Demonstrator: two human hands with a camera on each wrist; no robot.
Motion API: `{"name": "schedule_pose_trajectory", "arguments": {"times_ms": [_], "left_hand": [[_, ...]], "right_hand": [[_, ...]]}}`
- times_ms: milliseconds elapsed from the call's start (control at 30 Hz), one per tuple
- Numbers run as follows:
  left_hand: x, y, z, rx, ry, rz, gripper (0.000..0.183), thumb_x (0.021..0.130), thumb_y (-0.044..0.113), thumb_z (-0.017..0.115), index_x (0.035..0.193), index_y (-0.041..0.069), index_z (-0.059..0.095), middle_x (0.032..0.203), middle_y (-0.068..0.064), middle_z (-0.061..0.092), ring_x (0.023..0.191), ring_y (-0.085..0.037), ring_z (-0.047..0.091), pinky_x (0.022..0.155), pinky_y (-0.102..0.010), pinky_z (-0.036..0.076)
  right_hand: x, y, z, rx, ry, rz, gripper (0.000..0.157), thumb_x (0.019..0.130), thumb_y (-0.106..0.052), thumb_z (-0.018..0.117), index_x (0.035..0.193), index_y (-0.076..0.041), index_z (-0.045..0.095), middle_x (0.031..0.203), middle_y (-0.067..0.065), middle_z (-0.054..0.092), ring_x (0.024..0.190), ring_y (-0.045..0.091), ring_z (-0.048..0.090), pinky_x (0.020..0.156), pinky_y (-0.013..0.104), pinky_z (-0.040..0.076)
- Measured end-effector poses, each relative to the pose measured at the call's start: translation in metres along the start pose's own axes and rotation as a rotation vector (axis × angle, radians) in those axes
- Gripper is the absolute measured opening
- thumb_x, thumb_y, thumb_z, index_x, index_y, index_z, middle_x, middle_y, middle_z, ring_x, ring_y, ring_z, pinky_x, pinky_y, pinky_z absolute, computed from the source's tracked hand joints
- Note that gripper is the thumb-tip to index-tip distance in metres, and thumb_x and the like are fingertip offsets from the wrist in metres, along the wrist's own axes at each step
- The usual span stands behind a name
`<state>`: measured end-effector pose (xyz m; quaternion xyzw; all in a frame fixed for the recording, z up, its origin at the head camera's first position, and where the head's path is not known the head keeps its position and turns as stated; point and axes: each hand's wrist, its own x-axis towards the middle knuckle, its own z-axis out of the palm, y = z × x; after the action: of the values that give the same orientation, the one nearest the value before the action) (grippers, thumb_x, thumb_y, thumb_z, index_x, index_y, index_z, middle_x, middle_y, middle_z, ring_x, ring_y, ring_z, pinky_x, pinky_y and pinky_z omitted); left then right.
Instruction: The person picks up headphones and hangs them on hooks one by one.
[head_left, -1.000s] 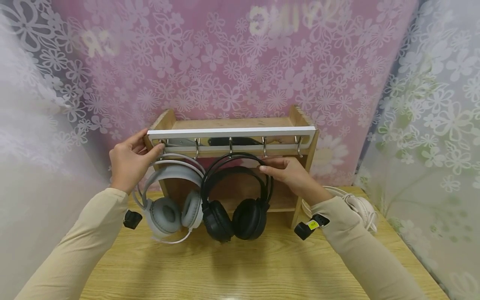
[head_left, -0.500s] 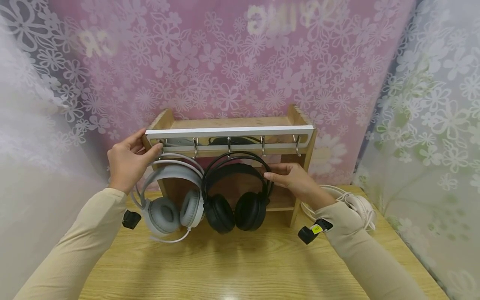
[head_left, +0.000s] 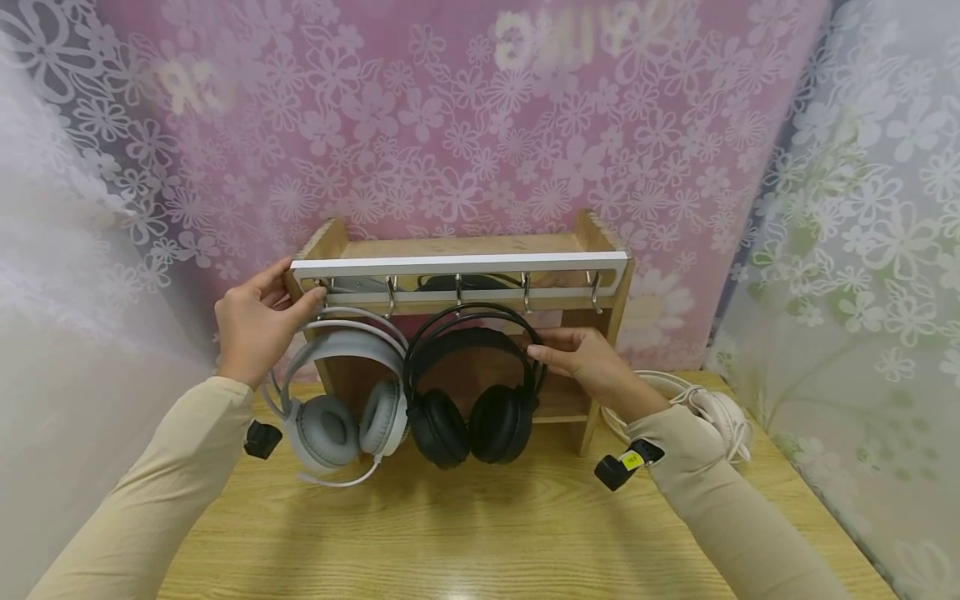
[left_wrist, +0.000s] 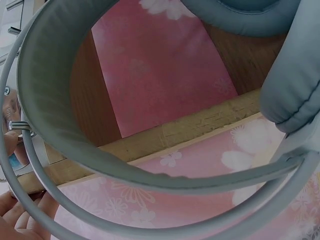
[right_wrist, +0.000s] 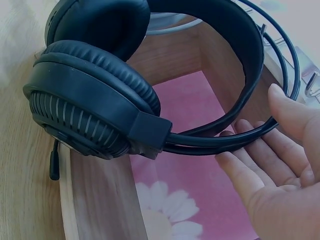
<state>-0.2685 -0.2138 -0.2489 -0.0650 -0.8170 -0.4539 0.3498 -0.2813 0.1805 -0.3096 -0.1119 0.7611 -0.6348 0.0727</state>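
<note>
At the left end of a small wooden shelf (head_left: 465,245), my left hand (head_left: 255,321) grips the side board, thumb in front by the first hook and fingers behind. Grey headphones (head_left: 326,429) hang just below that hand; their padded band (left_wrist: 47,85) and twin wires pass close to the hook in the left wrist view. Black headphones (head_left: 502,425) hang beside them at the middle hook. My right hand (head_left: 585,362) holds the right side of their wire headband, thumb in front and fingers behind. The right wrist view shows the small microphone (right_wrist: 54,162) below one cup.
A white hook rail (head_left: 450,263) with a shiny strip and several metal hooks runs along the shelf front. White headphones (head_left: 723,421) with a coiled cable lie on the wooden table (head_left: 465,542) at right. Flowered curtains surround the table.
The black headphones have risen slightly and swung back toward the shelf, and my right hand has shifted a little right and down with their band. My left hand keeps its grip.
</note>
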Motion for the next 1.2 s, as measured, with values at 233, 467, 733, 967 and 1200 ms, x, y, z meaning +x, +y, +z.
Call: {"name": "schedule_pose_trajectory", "arguments": {"times_ms": [233, 467, 733, 967, 1200], "left_hand": [[0.000, 0.000, 0.000, -0.004, 0.001, 0.000, 0.060, 0.079, 0.025, 0.080, 0.133, 0.011, 0.058, 0.113, -0.018, 0.068, 0.103, -0.027, 0.066, 0.079, -0.012, 0.053], [-0.001, 0.001, 0.000, 0.000, -0.002, -0.002, 0.060, 0.079, 0.025, 0.080, 0.133, 0.010, 0.058, 0.113, -0.019, 0.068, 0.103, -0.028, 0.066, 0.079, -0.012, 0.053], [-0.001, 0.001, 0.000, 0.006, 0.001, -0.002, 0.061, 0.079, 0.025, 0.080, 0.134, 0.009, 0.057, 0.114, -0.018, 0.067, 0.103, -0.028, 0.066, 0.079, -0.013, 0.054], [0.000, 0.002, 0.000, 0.006, -0.007, -0.004, 0.061, 0.080, 0.026, 0.079, 0.134, 0.010, 0.057, 0.115, -0.018, 0.067, 0.104, -0.027, 0.066, 0.080, -0.014, 0.054], [-0.001, 0.001, 0.000, 0.003, -0.004, 0.001, 0.060, 0.080, 0.025, 0.079, 0.134, 0.010, 0.057, 0.115, -0.018, 0.067, 0.104, -0.027, 0.066, 0.080, -0.014, 0.054]], "right_hand": [[0.000, 0.001, -0.001, -0.003, 0.003, -0.004, 0.049, 0.094, -0.012, 0.063, 0.136, 0.008, 0.048, 0.133, 0.024, 0.054, 0.126, 0.029, 0.050, 0.103, 0.037, 0.045], [-0.004, 0.004, -0.006, -0.015, -0.010, -0.019, 0.051, 0.094, -0.014, 0.063, 0.136, 0.009, 0.046, 0.139, 0.026, 0.047, 0.125, 0.031, 0.051, 0.104, 0.041, 0.044], [-0.012, 0.008, -0.015, -0.054, -0.027, 0.005, 0.054, 0.094, -0.021, 0.065, 0.137, 0.006, 0.047, 0.142, 0.022, 0.046, 0.124, 0.032, 0.052, 0.105, 0.038, 0.042], [-0.022, 0.016, -0.024, -0.070, -0.066, 0.016, 0.053, 0.094, -0.021, 0.064, 0.136, 0.006, 0.048, 0.144, 0.022, 0.043, 0.127, 0.035, 0.049, 0.105, 0.036, 0.043], [-0.036, 0.024, -0.032, -0.103, -0.127, 0.001, 0.055, 0.095, -0.024, 0.063, 0.137, 0.007, 0.047, 0.141, 0.025, 0.045, 0.129, 0.037, 0.045, 0.104, 0.037, 0.044]]}}
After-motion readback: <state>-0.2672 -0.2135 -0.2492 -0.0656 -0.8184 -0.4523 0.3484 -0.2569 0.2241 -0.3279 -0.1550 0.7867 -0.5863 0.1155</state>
